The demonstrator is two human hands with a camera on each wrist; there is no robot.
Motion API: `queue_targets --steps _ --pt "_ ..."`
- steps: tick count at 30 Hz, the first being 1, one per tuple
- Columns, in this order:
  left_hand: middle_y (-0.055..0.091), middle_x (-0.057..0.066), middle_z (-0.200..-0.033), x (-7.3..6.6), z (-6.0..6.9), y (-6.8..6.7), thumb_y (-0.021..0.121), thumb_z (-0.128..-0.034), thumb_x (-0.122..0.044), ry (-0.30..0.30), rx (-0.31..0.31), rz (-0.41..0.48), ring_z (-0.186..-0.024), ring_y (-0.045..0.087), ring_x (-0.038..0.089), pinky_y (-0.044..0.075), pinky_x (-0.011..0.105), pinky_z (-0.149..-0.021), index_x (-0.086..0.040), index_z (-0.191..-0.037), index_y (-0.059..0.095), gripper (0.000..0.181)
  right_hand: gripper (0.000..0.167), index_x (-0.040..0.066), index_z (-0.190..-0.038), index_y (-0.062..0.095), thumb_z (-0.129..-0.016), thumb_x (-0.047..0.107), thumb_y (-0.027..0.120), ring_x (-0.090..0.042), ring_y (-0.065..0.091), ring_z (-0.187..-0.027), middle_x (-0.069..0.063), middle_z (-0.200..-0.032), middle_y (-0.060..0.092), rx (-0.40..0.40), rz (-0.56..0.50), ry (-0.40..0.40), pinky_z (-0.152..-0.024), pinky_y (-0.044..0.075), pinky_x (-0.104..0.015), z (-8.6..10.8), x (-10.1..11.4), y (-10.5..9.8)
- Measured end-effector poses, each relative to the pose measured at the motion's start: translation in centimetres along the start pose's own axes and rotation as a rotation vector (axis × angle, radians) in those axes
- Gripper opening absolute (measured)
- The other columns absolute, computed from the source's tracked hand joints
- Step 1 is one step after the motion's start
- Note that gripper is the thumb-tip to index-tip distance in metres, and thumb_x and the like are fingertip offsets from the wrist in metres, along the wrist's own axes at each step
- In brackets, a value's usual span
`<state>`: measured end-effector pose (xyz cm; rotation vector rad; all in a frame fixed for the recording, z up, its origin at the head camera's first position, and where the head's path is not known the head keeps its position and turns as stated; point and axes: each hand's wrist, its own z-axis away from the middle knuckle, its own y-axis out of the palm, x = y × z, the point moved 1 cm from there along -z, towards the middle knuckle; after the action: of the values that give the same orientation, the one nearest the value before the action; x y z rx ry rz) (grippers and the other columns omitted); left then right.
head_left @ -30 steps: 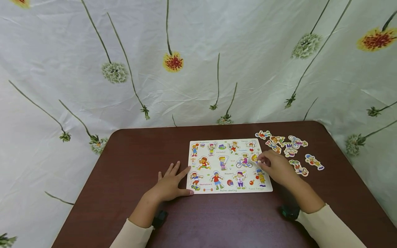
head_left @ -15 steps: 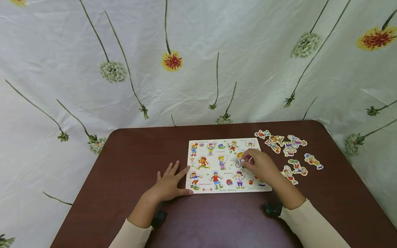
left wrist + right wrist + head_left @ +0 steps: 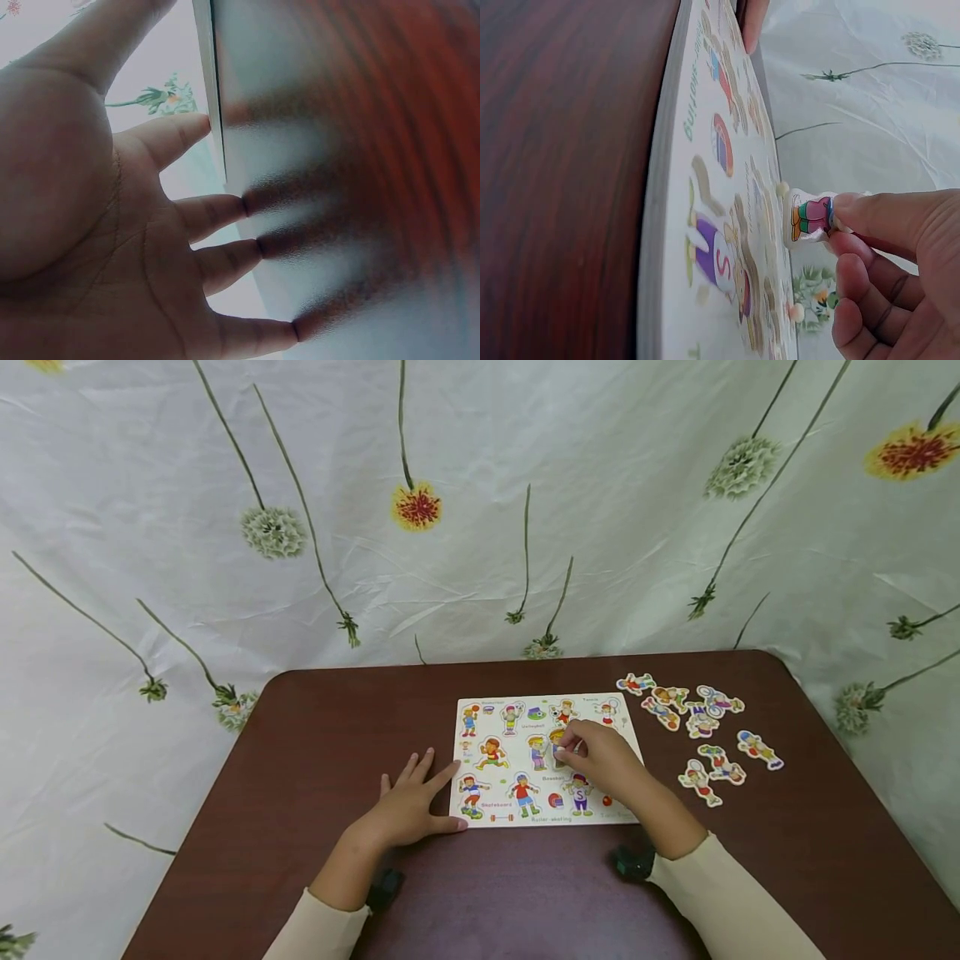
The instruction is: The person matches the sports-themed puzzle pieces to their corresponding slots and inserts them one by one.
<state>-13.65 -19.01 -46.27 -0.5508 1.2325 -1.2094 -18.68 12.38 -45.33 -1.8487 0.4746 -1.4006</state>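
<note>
A white puzzle board printed with sporting children lies on the table in the head view. My right hand is over its middle and pinches a puzzle piece between thumb and forefinger. In the right wrist view this piece shows a figure in pink and green, held upright above the board, with a small gap or light contact that I cannot tell apart. My left hand has its fingers spread, with forefinger and thumb touching the board's left edge. In the left wrist view its fingertips rest on the tabletop.
Several loose puzzle pieces lie right of the board, some overlapping. A tennis figure piece is the nearest of them. White knobs stand up from the board. The brown table ends at a flowered cloth backdrop.
My right hand has moved left across the board, from its right edge to the middle, carrying the puzzle piece. The left hand and the board have stayed in place.
</note>
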Motion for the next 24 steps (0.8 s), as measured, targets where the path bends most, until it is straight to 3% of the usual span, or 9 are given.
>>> queue_targets --steps 24 --pt "0.009 0.018 -0.171 0.2 -0.1 0.1 0.076 -0.0832 -0.058 0.000 0.000 0.002 -0.158 0.003 0.042 0.003 0.080 -0.114 -0.031 -0.160 0.031 0.093 0.015 0.013 -0.087 0.064 -0.092 0.020 0.076 -0.011 0.051 -0.066 0.001 -0.077 0.062 0.095 0.050 0.078 -0.063 0.042 -0.027 -2.3 1.7 2.2"
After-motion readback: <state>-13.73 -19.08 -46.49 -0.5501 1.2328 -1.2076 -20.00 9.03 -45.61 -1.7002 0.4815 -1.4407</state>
